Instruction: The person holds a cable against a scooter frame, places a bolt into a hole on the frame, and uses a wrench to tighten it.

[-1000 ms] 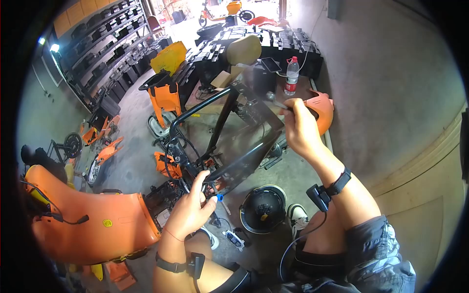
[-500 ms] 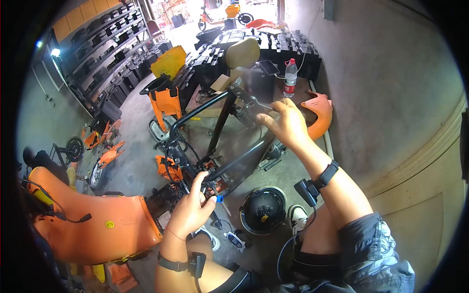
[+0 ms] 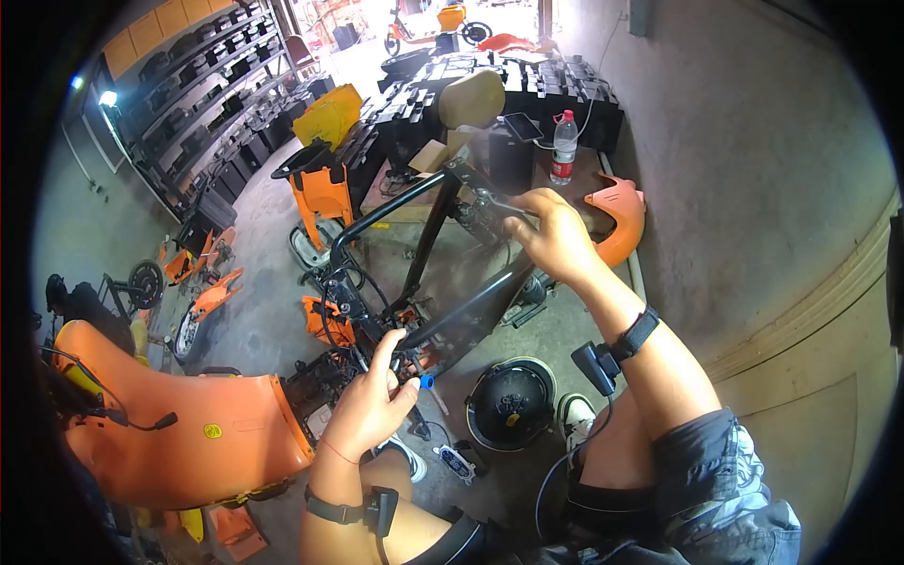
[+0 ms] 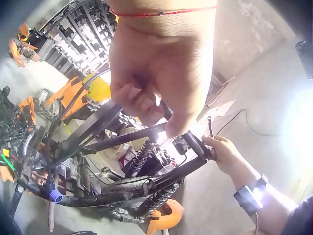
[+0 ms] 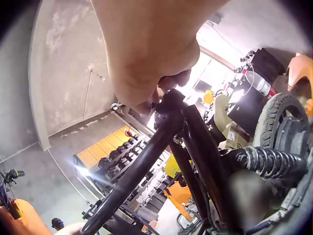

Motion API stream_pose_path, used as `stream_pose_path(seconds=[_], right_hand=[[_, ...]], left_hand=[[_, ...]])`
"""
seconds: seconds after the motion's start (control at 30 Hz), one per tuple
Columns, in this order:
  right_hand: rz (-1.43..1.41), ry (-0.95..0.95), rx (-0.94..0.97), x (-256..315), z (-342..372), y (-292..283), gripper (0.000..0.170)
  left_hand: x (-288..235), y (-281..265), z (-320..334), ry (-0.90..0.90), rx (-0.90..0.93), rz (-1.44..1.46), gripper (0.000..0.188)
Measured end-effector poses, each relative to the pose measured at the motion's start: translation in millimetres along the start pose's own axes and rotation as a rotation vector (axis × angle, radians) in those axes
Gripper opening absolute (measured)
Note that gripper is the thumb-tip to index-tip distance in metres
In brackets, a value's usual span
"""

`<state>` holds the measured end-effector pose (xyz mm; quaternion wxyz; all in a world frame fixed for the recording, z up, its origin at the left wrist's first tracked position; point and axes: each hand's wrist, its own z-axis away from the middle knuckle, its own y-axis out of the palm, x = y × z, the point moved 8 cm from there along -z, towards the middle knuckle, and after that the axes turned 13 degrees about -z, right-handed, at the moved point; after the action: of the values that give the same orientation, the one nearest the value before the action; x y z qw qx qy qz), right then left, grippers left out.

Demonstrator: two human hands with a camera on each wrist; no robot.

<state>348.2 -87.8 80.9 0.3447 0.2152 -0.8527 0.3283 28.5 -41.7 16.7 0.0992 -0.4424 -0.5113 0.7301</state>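
A black metal frame (image 3: 391, 209) stands in front of the person. The left hand (image 3: 367, 410) has its fingers curled round a lower frame tube, near a blue cap (image 3: 427, 382); in the left wrist view this hand (image 4: 159, 73) hides part of the tube. Between thumb and fingers the right hand (image 3: 560, 235) pinches a silver wrench (image 3: 504, 201), whose far end lies at the frame's upper bracket. The left wrist view shows the wrench (image 4: 211, 126) upright over the frame's end. In the right wrist view the right hand (image 5: 151, 54) covers the contact.
An orange body shell (image 3: 188, 433) lies at the left. A black helmet (image 3: 509, 405) rests on the floor by a shoe (image 3: 574, 419). Behind the frame are a bottle (image 3: 563, 151), an orange fender (image 3: 621, 221), a phone (image 3: 523, 127) and black boxes (image 3: 593, 94).
The right hand has moved left and slightly down, bringing the wrench from beside the frame onto its upper bracket. The left hand has kept its place.
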Motion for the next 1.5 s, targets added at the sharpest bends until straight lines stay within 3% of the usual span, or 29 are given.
stream_pose_path(seconds=[0.13, 0.23, 0.3, 0.53, 0.73, 0.9, 1.0, 1.2, 1.43, 1.5], right_hand=[[0.076, 0.085, -0.034, 0, 2, -3, 0.026], [0.081, 0.076, 0.028, -8, -1, 0, 0.031], [0.024, -0.033, 0.067, -3, -3, 4, 0.032], [0.103, 0.041, 0.009, -2, 0, -2, 0.024], [0.023, -0.040, 0.062, 4, -1, 2, 0.026], [0.082, 0.077, 0.053, 0, -1, -1, 0.024], [0.022, 0.004, 0.084, 0, -3, 3, 0.027], [0.106, 0.072, 0.068, 0, -2, 0, 0.026], [0.026, 0.007, 0.050, 6, 1, -2, 0.027], [0.131, 0.082, 0.078, 0, 0, -2, 0.027]], left_hand=[[-1, 0, 0, -0.027, 0.020, -0.010, 0.076], [0, 0, 0, -0.026, 0.018, 0.008, 0.076], [0, 0, 0, -0.021, 0.018, 0.009, 0.076], [1, 0, 0, -0.026, 0.024, -0.015, 0.076], [0, -1, 0, -0.045, 0.035, 0.013, 0.076], [1, 0, 0, -0.046, 0.035, 0.023, 0.076], [-2, -2, 0, -0.047, 0.035, -0.007, 0.076], [-1, -2, 0, -0.057, 0.035, 0.002, 0.075], [-3, -3, 1, -0.055, 0.040, -0.024, 0.075], [1, 0, 0, -0.041, 0.030, 0.016, 0.075]])
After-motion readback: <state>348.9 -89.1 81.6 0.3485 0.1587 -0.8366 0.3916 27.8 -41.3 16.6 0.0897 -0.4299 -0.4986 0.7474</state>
